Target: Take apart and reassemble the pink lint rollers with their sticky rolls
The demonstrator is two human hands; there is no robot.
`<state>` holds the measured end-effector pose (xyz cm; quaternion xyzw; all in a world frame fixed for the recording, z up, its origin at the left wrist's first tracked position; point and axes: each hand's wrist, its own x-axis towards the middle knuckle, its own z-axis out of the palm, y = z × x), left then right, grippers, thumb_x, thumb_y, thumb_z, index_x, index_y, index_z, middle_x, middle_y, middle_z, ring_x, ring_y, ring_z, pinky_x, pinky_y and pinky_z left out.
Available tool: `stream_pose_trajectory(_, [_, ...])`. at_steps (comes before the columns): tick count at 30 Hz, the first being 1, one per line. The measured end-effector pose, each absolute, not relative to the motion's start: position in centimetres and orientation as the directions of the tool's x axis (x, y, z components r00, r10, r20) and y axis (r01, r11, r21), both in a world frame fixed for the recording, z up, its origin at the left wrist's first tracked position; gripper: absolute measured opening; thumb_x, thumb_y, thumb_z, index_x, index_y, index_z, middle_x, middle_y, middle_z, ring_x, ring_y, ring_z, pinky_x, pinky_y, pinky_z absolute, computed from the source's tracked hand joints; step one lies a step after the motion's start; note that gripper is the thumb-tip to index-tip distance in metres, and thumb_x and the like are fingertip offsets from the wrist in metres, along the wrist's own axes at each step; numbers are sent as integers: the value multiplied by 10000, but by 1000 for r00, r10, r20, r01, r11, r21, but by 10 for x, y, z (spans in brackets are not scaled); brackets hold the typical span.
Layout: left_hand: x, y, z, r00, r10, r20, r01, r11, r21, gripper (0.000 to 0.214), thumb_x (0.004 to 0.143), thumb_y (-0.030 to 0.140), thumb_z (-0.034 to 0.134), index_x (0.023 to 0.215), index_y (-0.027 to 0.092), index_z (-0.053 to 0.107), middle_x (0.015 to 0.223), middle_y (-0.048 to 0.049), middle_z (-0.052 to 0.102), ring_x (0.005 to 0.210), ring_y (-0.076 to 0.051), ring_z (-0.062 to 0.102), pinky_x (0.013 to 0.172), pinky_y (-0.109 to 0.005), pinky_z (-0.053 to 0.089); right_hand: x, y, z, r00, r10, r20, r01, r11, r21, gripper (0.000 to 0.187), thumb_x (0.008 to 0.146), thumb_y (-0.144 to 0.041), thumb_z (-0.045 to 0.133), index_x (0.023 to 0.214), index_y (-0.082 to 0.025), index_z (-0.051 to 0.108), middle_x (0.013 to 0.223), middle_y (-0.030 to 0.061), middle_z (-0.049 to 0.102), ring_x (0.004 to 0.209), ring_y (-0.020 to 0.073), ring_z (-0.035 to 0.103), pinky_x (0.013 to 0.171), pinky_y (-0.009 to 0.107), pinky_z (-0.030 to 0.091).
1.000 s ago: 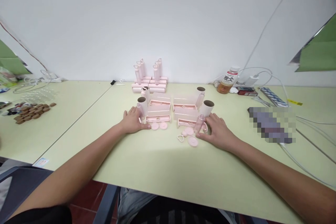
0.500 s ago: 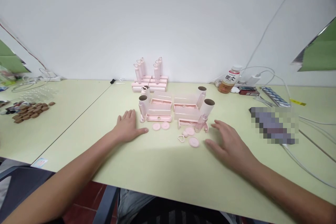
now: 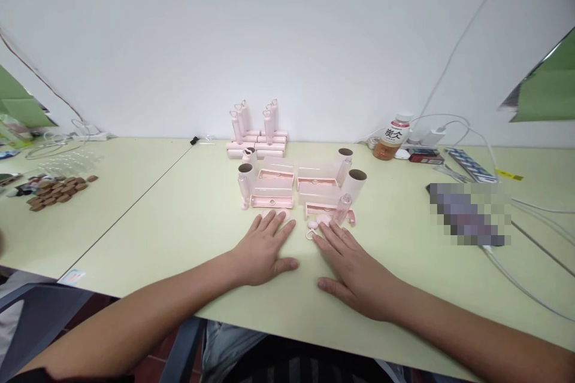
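Note:
My left hand (image 3: 264, 250) lies flat with its fingers apart, the tips over two pink discs (image 3: 286, 213) that are partly covered. My right hand (image 3: 357, 272) is also outstretched, its fingertips at another pink disc (image 3: 324, 218) beside a pink heart-shaped ring (image 3: 309, 234). Neither hand holds anything. Just beyond them stand pink troughs, one left (image 3: 272, 202) and one right (image 3: 318, 210), with translucent covers behind their fronts. A clear pink bottle (image 3: 243, 185) stands at the left and another (image 3: 343, 208) at the right. White cardboard-cored rolls (image 3: 357, 185) stand upright near them.
Pink cylinders (image 3: 256, 150) lie by the wall, with several slim pink bottles (image 3: 268, 124) upright among them. To the right are a drink bottle (image 3: 392, 140), cables and a blurred-out phone (image 3: 467, 215). Brown pieces (image 3: 60, 191) are heaped at far left.
Both hands have moved inward, left hand to the right and right hand to the left, onto the discs in front of the troughs. The pink parts behind stay in place.

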<state>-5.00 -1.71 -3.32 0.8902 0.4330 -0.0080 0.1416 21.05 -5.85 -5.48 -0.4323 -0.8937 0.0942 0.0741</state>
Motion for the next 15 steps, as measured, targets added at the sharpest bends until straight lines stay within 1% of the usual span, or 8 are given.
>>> stream_pose_trajectory(2, [-52, -11, -35, 645, 757, -103, 756, -612, 231, 871, 900, 718, 384, 1560, 162, 270, 1636, -189, 191, 1517, -403, 107, 1196, -614, 180, 213, -55, -54, -616, 786, 54, 758, 610, -229, 763, 967, -578, 438, 1572, -139, 285, 1636, 203, 192, 1516, 386, 101, 1171, 633, 251])
stream_pose_trajectory(5, [-52, -9, -27, 699, 716, -2, 709, -692, 134, 712, 924, 633, 448, 1430, 132, 478, 1571, -206, 354, 1474, -413, 261, 1163, -612, 256, 215, -50, -51, -603, 797, 34, 769, 592, -240, 774, 956, -592, 450, 1567, -140, 303, 1631, 205, 208, 1511, 398, 117, 1165, 630, 269])
stream_pose_trajectory(7, [-51, -7, -10, 735, 674, 77, 670, -739, 76, 539, 946, 533, 481, 1285, 133, 603, 1468, -190, 504, 1380, -384, 431, 1121, -558, 345, 215, -48, -50, -597, 802, 23, 772, 582, -255, 777, 954, -592, 456, 1571, -150, 295, 1634, 198, 206, 1510, 397, 129, 1166, 627, 273])
stream_pose_trajectory(9, [-51, 3, 17, 725, 670, 163, 664, -742, 96, 413, 963, 455, 469, 1183, 163, 661, 1297, -141, 648, 1193, -312, 599, 1016, -464, 457, 215, -47, -50, -604, 797, 25, 764, 587, -267, 754, 958, -576, 461, 1572, -171, 294, 1638, 179, 206, 1511, 389, 139, 1171, 635, 255])
stream_pose_trajectory(11, [-52, 27, 51, 608, 747, 269, 731, -658, 177, 380, 970, 432, 431, 1125, 192, 682, 1120, -93, 724, 1020, -259, 667, 882, -391, 516, 216, -48, -51, -614, 788, 45, 751, 602, -272, 719, 965, -543, 471, 1566, -185, 307, 1641, 163, 211, 1512, 377, 148, 1176, 637, 245])
stream_pose_trajectory(12, [-52, 44, 68, 510, 794, 330, 779, -589, 214, 378, 968, 423, 420, 1124, 197, 681, 1102, -82, 727, 987, -249, 673, 857, -382, 521, 216, -49, -51, -619, 783, 60, 745, 610, -270, 702, 969, -522, 476, 1562, -183, 316, 1640, 162, 217, 1513, 370, 156, 1176, 630, 254])
stream_pose_trajectory(14, [-54, 88, 99, 368, 829, 421, 840, -491, 233, 378, 965, 387, 405, 1154, 188, 664, 1106, -80, 720, 953, -236, 671, 872, -381, 515, 216, -51, -52, -625, 775, 94, 736, 625, -260, 671, 973, -471, 487, 1548, -159, 337, 1634, 173, 232, 1510, 360, 182, 1171, 605, 293])
stream_pose_trajectory(15, [-54, 113, 111, 323, 831, 453, 861, -457, 223, 396, 957, 357, 408, 1236, 174, 621, 1175, -96, 695, 994, -243, 661, 910, -391, 502, 215, -52, -52, -628, 770, 113, 731, 633, -254, 655, 973, -440, 494, 1540, -144, 349, 1628, 182, 244, 1507, 357, 200, 1166, 591, 317])
